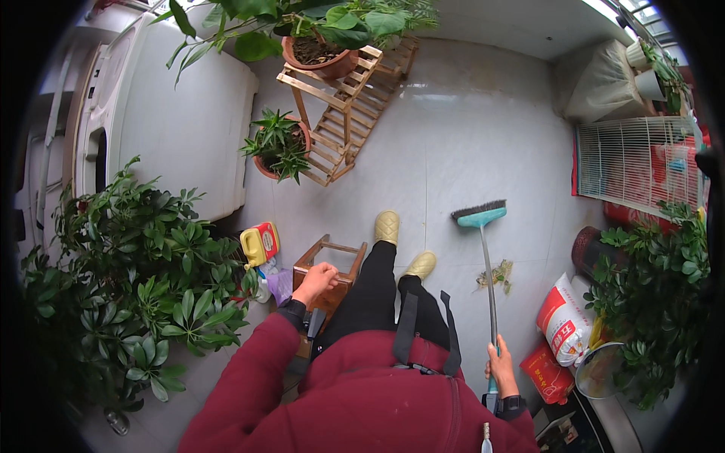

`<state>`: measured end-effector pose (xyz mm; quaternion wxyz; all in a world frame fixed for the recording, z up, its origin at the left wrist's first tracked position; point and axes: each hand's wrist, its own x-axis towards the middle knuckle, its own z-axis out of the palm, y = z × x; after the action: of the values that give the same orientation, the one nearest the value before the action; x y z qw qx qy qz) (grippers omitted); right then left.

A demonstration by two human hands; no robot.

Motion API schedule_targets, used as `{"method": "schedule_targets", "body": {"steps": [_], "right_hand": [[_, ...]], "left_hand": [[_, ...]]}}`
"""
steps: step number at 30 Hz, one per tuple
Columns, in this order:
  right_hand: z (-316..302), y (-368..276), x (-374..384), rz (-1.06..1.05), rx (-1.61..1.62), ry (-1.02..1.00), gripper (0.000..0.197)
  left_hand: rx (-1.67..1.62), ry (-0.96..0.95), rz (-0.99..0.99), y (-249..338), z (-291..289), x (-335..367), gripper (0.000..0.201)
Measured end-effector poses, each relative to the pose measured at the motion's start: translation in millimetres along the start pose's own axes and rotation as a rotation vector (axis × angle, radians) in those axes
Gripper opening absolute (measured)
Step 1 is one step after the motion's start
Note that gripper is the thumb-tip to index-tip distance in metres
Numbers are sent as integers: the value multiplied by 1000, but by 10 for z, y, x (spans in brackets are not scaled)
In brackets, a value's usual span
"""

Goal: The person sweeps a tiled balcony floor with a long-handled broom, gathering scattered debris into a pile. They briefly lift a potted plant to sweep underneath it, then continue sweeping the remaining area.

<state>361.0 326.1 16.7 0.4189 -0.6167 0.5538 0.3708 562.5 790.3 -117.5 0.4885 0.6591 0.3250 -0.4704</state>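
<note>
A broom's long grey handle runs through my right hand (500, 362), whose fingers are wrapped round it low in the picture. The broom (482, 219) has a teal head with dark bristles, which rests on the tiled floor ahead and to my right. Beside the handle lies a small heap of dry leaves and bits (495, 277). My left hand (320, 278) hovers above a small wooden stool (332, 260), its fingers curled in; whether anything is between them I cannot make out.
Leafy plants (151, 279) crowd the left, near a yellow jug (260, 243). Ahead stands a wooden slatted plant stand (343, 113) with potted plants. On the right are a white wire cage (634, 162), a red-and-white sack (564, 321) and another bushy plant (649, 294).
</note>
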Motion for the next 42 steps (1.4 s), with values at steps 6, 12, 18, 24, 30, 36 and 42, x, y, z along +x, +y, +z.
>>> {"method": "schedule_targets", "body": {"steps": [6, 12, 18, 24, 30, 36, 42], "right_hand": [[198, -420, -90, -401, -259, -9, 40], [200, -1451, -135, -300, -200, -216, 57], [28, -2363, 281, -523, -398, -324, 68], [56, -2756, 815, -628, -533, -362, 70], [338, -3423, 1603, -782, -626, -393, 71], [849, -4123, 2194, -203, 271, -959, 67], [454, -3715, 1628, 41, 560, -815, 71]], "left_hand": [[396, -208, 222, 737, 285, 457, 22], [694, -447, 340, 1732, 1184, 1001, 35], [219, -404, -56, 2225, 2078, 1277, 49], [-483, -198, -274, 2346, 2395, 1840, 16], [-473, -42, -117, 2564, 2046, 2570, 15], [-372, 96, -34, 3191, 1341, 3346, 15], [-70, -110, -137, 2975, 2068, 2906, 26]]}}
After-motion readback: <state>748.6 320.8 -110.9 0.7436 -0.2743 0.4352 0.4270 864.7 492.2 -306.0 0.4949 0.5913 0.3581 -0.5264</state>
